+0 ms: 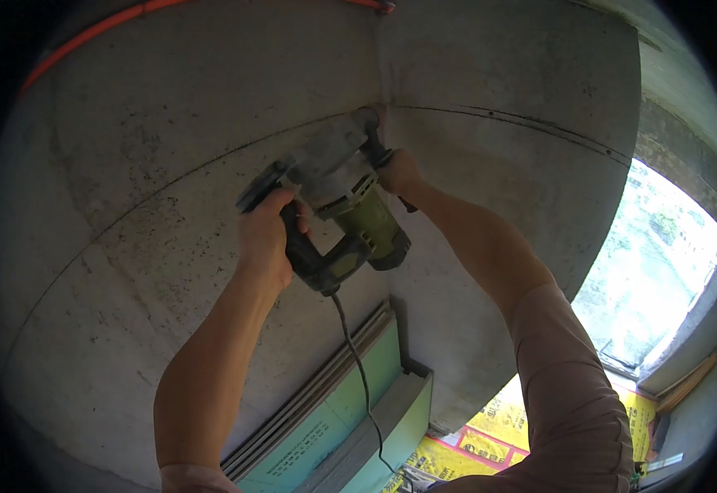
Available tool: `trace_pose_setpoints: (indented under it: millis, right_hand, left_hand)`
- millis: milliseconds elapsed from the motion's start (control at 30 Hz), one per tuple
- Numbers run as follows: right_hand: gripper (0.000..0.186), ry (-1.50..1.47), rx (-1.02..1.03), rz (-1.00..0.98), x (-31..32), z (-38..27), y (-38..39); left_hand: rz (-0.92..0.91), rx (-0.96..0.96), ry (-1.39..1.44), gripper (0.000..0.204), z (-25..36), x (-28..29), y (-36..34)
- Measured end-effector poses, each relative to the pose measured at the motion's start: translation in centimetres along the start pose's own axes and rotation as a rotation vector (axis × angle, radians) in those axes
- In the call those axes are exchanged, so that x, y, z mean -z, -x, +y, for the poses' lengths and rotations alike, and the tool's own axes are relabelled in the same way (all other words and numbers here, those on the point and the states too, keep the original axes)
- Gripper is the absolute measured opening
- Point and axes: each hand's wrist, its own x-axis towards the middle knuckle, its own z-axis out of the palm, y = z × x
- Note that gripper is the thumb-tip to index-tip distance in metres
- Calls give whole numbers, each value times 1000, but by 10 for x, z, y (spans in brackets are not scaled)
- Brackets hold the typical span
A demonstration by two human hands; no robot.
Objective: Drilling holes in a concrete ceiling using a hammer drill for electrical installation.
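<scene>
The big green and grey power tool (334, 189) is up by the wall corner (383, 57), with the left hand (266, 234) wrapped around its black back handle (297, 246) and the right hand (399, 174) curled around its black side handle (374, 151); a firm, even hold with both should help it stay steady. The rough grey concrete wall (145, 255) has a thin dark line. Flat green boards (325, 440) stand below, near yellow floor sheets (506, 411) and a bright window opening (666, 255).
</scene>
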Motion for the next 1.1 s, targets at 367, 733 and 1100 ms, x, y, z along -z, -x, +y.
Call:
trace_pose_setpoints:
  millis: [367, 733, 1100]
  right_hand:
    - [48, -52, -9, -82, 4, 5, -26]
    - [48, -27, 2, -92, 5, 6, -30]
    - [51, 80, 74, -56, 10, 5, -27]
  left_hand:
    - [5, 62, -27, 11, 19, -21, -25]
    - [22, 74, 2, 13, 19, -19, -26]
    - [-4, 84, 31, 11, 19, -9, -34]
